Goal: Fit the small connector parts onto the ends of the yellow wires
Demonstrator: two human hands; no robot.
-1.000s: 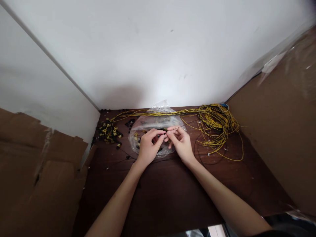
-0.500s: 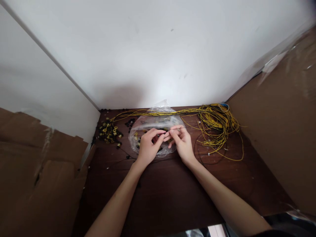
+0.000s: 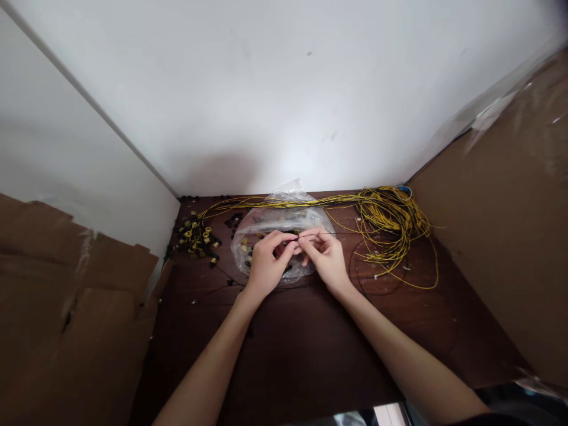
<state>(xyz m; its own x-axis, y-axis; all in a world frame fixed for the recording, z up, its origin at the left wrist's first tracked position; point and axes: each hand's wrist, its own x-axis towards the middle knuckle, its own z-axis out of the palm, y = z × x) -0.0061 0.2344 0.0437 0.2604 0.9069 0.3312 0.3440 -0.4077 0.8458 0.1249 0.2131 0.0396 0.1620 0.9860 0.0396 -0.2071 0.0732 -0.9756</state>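
Observation:
My left hand (image 3: 270,257) is closed in a pinch on a small dark piece, mostly hidden by the fingertips. Meeting it tip to tip, my right hand (image 3: 326,254) pinches a thin black wire (image 3: 344,233), which runs off to the right toward the coil. Both hands are held over a clear plastic bag (image 3: 242,236) with small black and yellow parts in it. How the wire and the dark piece meet between the fingers cannot be made out.
A pile of yellow and black connectors (image 3: 194,238) lies at the left on the dark wooden table (image 3: 306,355). Yellow and black wires (image 3: 390,222) are coiled at the right, their strands crossing behind the bag. Cardboard (image 3: 110,331) borders the left, a brown panel (image 3: 497,236) the right.
My right hand's thumb and fingertips have moved slightly left and closed in against the left fingertips, bringing the black wire along. My left hand stays nearly where it was.

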